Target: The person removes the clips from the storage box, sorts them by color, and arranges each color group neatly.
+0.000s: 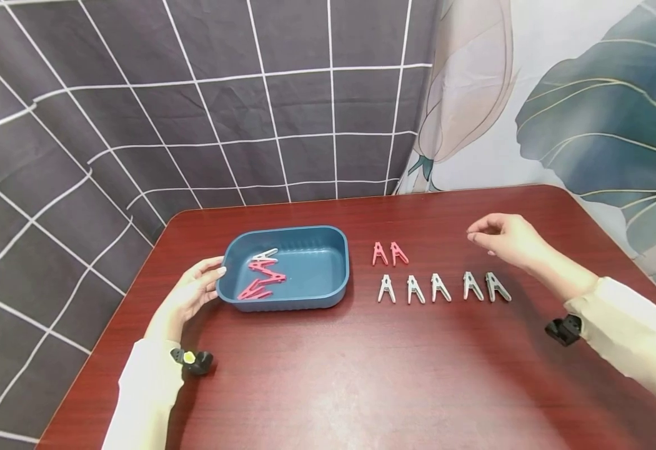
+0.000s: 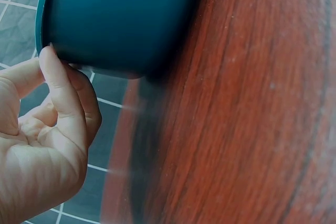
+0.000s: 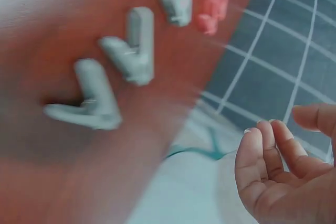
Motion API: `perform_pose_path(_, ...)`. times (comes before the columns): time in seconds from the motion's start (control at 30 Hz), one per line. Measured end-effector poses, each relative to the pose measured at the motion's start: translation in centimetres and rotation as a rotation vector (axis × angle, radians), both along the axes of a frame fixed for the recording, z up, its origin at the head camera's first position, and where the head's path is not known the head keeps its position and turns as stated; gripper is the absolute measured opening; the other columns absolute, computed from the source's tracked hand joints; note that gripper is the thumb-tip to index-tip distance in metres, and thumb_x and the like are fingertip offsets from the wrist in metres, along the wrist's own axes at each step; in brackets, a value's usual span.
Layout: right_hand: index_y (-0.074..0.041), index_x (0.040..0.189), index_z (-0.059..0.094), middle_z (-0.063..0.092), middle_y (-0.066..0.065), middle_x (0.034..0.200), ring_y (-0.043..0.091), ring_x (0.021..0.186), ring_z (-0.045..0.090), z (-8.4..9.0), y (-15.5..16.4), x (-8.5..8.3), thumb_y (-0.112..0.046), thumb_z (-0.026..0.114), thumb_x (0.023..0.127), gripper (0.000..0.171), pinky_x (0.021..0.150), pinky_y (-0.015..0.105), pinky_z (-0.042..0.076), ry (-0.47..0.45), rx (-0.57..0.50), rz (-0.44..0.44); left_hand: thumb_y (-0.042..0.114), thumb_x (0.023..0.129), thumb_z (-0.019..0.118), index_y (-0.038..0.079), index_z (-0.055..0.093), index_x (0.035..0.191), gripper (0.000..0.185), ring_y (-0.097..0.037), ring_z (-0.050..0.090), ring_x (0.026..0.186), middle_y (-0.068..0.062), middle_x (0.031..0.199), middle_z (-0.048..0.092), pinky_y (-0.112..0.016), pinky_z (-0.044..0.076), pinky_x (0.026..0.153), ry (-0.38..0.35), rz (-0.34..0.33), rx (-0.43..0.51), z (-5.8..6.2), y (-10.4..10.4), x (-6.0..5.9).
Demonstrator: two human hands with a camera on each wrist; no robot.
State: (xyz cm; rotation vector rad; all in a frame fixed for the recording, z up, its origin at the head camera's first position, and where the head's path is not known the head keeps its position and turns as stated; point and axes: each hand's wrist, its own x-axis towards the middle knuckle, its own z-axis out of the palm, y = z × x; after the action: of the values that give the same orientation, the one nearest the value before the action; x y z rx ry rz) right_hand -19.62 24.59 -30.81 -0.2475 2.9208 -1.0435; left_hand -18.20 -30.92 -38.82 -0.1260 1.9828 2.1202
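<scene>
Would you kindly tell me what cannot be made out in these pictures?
Head: part of the right sleeve, cut off by the right edge.
Left wrist: contents of the blue bin, hidden by its wall.
Right wrist: detail of pale clothespins, blurred; the blue bin, cut off at top.

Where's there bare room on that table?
The broadest bare patch of table lies in front of the blue tub and pale clips. Another lies behind the red clips, between tub and right hand. Both clip rows are crowded.
</scene>
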Motion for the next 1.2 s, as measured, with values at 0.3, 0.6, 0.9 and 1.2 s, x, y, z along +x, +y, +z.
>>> perform_pose_path(0.3,-0.002,0.103,0.066,0.068,0.016,0.100,0.024,0.088,0.060,3.8,-6.4,-1.5,-0.019,0.061,0.089,0.022,0.077,0.036,0.044,0.085,0.050,0.147,0.007,0.099,0.049,0.020,0.052,0.114,0.021,-0.005,0.066,0.076,0.009,0.089,0.067,-0.020,0.054,0.066,-0.009,0.005,0.006,0.0,0.0,-0.3)
perform_pose_path(0.6,-0.001,0.100,0.065,0.069,0.014,0.096,0.027,0.091,0.065,5.2,-13.9,-3.2,-0.013,0.066,0.085,0.019,0.084,0.041,0.049,0.126,0.035,0.333,0.008,0.098,0.050,0.019,0.051,0.116,0.020,-0.005,0.066,0.077,0.009,0.090,0.067,-0.020,0.054,0.068,-0.015,0.003,-0.010,0.0,0.1,-0.2)
perform_pose_path(0.9,-0.002,0.102,0.066,0.070,0.010,0.099,0.022,0.095,0.065,4.2,-20.3,-3.3,-0.016,0.070,0.082,0.025,0.087,0.034,0.050,0.123,0.045,0.547,0.009,0.098,0.050,0.021,0.053,0.113,0.019,-0.005,0.066,0.076,0.010,0.089,0.067,-0.020,0.054,0.068,-0.007,0.008,-0.026,0.1,0.3,-0.1)
perform_pose_path(1.2,-0.002,0.108,0.066,0.069,0.011,0.107,0.020,0.102,0.063,2.3,-26.0,-3.2,-0.015,0.070,0.084,0.027,0.092,0.028,0.048,0.104,0.120,0.727,0.008,0.098,0.050,0.018,0.051,0.116,0.021,-0.005,0.066,0.076,0.009,0.089,0.067,-0.020,0.054,0.067,-0.008,0.010,-0.023,0.0,0.1,-0.1)
